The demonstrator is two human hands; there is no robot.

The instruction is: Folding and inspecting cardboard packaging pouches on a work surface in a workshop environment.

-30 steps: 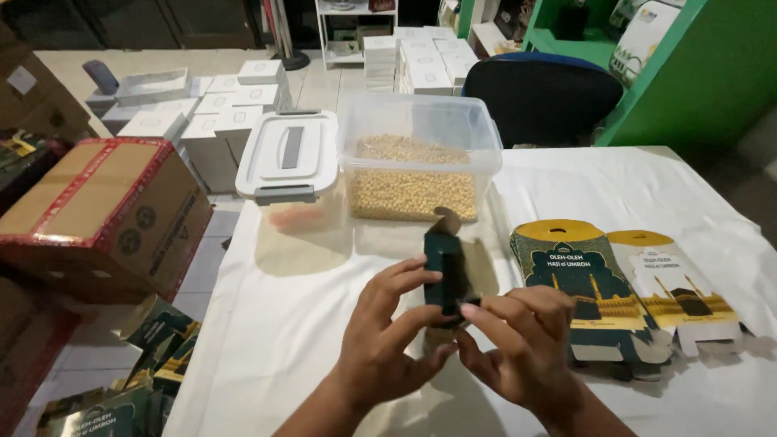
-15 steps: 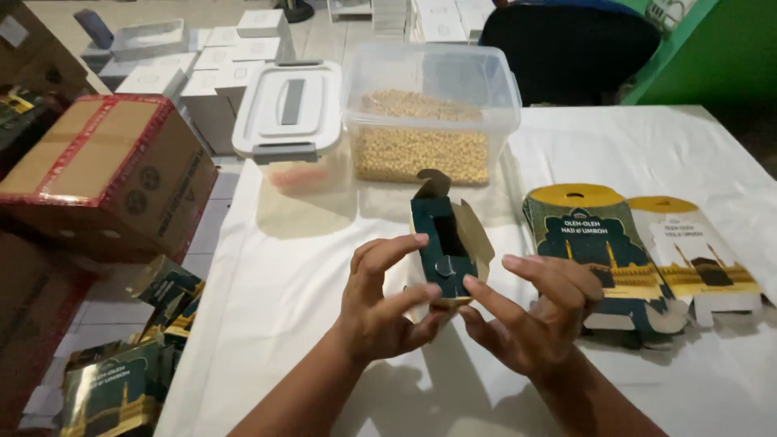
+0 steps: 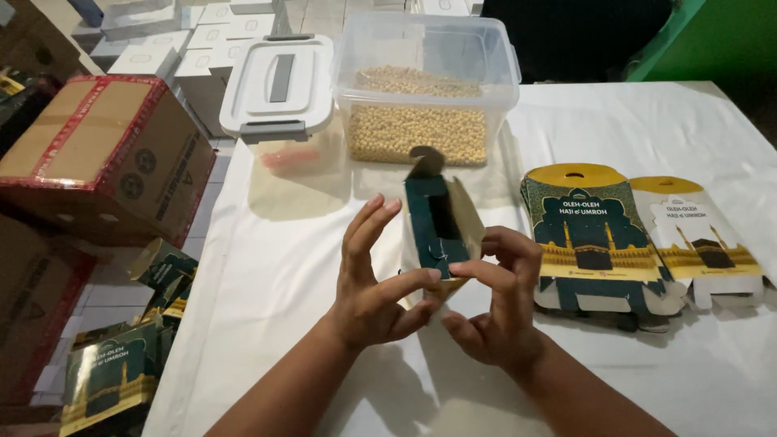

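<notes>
Two hands at centre frame | left hand (image 3: 372, 291) and right hand (image 3: 494, 299) pinching small green carton (image 3: 437, 231) | risk: loose flap could crease under uneven fingertip pressure

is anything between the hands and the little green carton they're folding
Nothing visible. Both hands already touch the small green carton: the left hand pinches its lower edge from the left, and the right hand grips it from the right.
</notes>
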